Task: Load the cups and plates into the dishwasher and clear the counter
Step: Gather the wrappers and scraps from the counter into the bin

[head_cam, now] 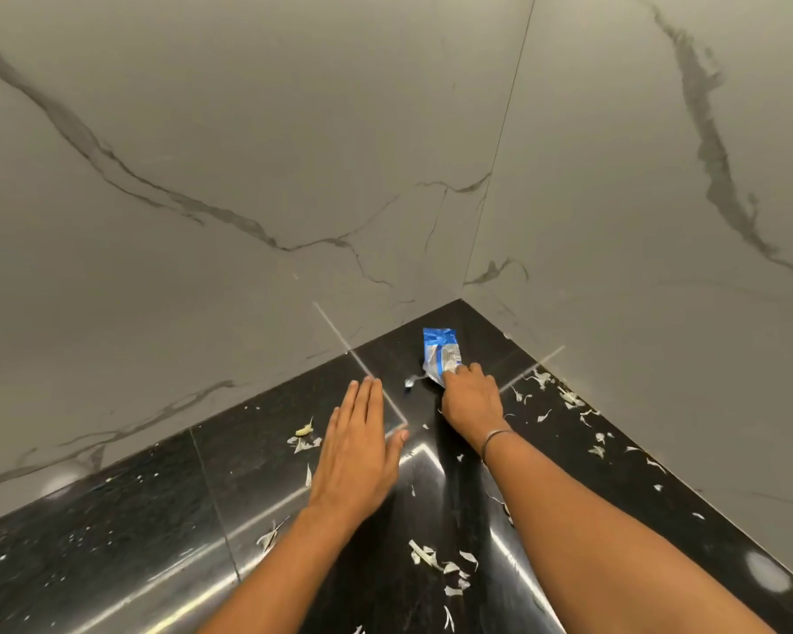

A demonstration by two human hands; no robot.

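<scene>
Gripping a blue packet (441, 354) near the tabletop's (111, 542) far corner, the right hand (470, 400) curls while the left hand (358, 446) lies flat, fingers straight.

The counter (111, 565) is glossy black stone with fine white speckling and pale, straight joint lines. The walls (248, 130) are light grey-white panels patterned with irregular dark grey veins. The packet (440, 354) is bright blue with silver-white areas, the scattered scraps (431, 558) are white to pale grey, one piece (302, 431) is pale yellow, and the thin bangle (497, 439) is silver-coloured.
</scene>
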